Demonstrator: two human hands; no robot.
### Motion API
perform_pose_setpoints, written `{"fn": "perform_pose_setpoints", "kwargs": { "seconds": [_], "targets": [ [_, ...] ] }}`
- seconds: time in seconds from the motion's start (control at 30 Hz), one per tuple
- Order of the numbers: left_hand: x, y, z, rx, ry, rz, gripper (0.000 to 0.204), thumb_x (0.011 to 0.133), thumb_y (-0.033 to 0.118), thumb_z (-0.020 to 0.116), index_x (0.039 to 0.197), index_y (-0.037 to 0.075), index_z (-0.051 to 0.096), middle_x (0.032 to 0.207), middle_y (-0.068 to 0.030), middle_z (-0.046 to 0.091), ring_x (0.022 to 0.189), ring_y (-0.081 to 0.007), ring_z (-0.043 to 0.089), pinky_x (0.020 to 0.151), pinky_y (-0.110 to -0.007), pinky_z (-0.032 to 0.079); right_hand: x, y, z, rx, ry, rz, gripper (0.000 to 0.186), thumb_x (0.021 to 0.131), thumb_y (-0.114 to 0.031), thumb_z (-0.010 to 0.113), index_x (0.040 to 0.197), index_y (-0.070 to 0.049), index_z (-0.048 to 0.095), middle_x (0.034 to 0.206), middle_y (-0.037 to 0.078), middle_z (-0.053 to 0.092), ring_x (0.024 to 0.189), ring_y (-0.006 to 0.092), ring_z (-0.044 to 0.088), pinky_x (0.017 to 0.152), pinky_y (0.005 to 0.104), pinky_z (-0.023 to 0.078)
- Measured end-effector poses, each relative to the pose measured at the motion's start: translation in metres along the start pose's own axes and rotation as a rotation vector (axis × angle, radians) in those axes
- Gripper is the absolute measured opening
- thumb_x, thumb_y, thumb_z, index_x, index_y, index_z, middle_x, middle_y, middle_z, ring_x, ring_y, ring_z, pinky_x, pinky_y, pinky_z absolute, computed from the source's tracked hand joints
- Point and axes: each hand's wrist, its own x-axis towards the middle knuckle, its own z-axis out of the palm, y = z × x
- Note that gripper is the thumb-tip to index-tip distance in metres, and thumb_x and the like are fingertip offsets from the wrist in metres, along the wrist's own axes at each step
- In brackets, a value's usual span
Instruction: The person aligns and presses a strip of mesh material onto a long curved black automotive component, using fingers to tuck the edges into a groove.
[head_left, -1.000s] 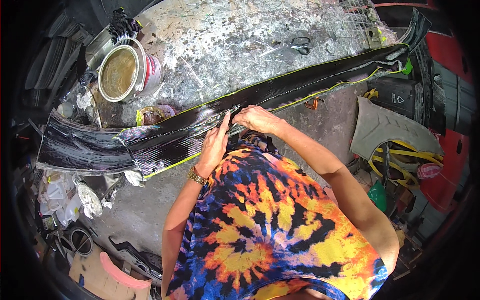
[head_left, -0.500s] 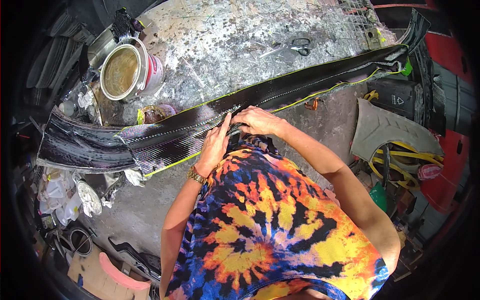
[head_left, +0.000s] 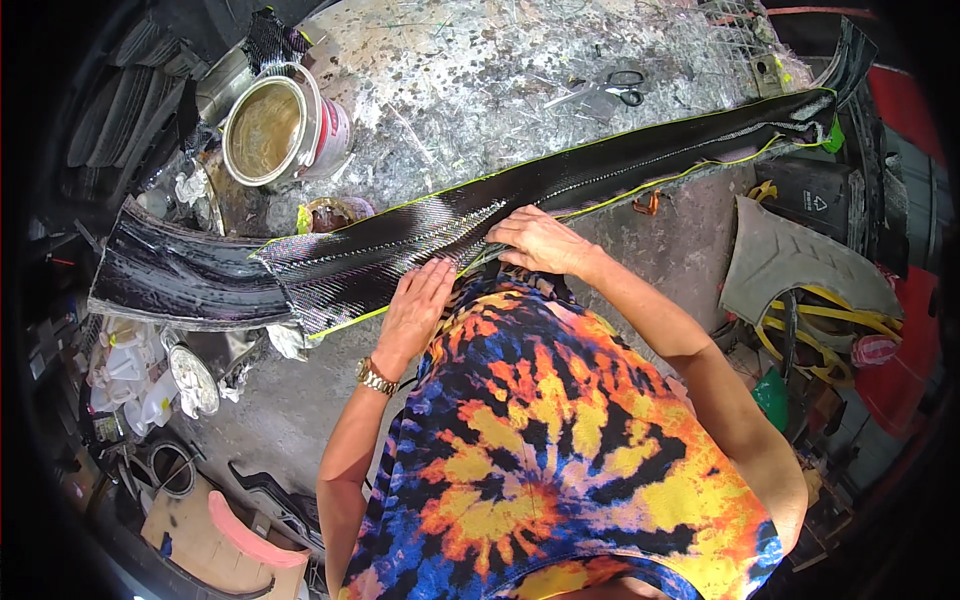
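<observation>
A long strip of black woven carbon fibre cloth (head_left: 640, 165) with yellow-green edges lies over a long curved mould, whose dark, glossy end (head_left: 180, 270) shows bare at the left. My left hand (head_left: 420, 300) rests palm down with fingers stretched out on the cloth near its front edge. Farther right, my right hand (head_left: 548, 242) has its fingers bent together over the same edge, close to my body. The cloth looks pulled up a little there; my right thumb is hidden. Toward its right end the strip is wrinkled.
A metal can of amber liquid (head_left: 265, 135) stands behind the mould, with a smaller messy pot (head_left: 335, 213) beside it. Scissors (head_left: 625, 88) lie on the stained table (head_left: 440, 90). At the right are a grey fender-like panel (head_left: 800, 255) and a dark bin (head_left: 815, 195).
My left hand has drawn back from the middle of the cloth toward its front edge and flattened out. My right hand stays at the edge. The whole view has shifted slightly.
</observation>
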Motion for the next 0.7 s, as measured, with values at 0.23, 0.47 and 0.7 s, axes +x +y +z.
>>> {"fn": "perform_pose_setpoints", "kwargs": {
  "seconds": [0.23, 0.47, 0.7],
  "targets": [
    [-0.006, -0.006, -0.006, 0.170, -0.090, 0.039, 0.057, 0.091, 0.010, 0.050, 0.148, 0.005, 0.044, 0.155, -0.0102, 0.043, 0.144, -0.0258, 0.038, 0.119, -0.041, 0.030, 0.006, -0.034, 0.023, -0.003, 0.007, -0.081, 0.038, 0.095, -0.022, 0.059, 0.129, -0.004, 0.060, 0.136, 0.012, 0.061, 0.129, 0.0257, 0.055, 0.114, 0.0411, 0.035],
    [-0.002, -0.009, -0.018, 0.311, -0.143, -0.009, 0.063, 0.092, 0.015, 0.055, 0.152, 0.008, 0.037, 0.161, -0.0105, 0.031, 0.148, -0.0262, 0.031, 0.122, -0.042, 0.025, 0.010, -0.036, 0.022, 0.005, 0.328, 0.002, 0.026, 0.093, -0.015, 0.064, 0.117, -0.005, 0.065, 0.120, 0.008, 0.066, 0.111, 0.0251, 0.062, 0.098, 0.0398, 0.047],
    [0.028, -0.009, -0.032, -0.003, -0.141, -0.016, 0.073, 0.093, 0.044, 0.061, 0.149, 0.002, 0.040, 0.159, -0.0165, 0.033, 0.146, -0.0310, 0.033, 0.121, -0.044, 0.025, 0.024, -0.010, 0.005, 0.020, 0.326, 0.071, 0.022, 0.092, -0.016, 0.064, 0.110, -0.005, 0.068, 0.104, 0.006, 0.064, 0.101, 0.0257, 0.062, 0.089, 0.0384, 0.048]
  ]
}}
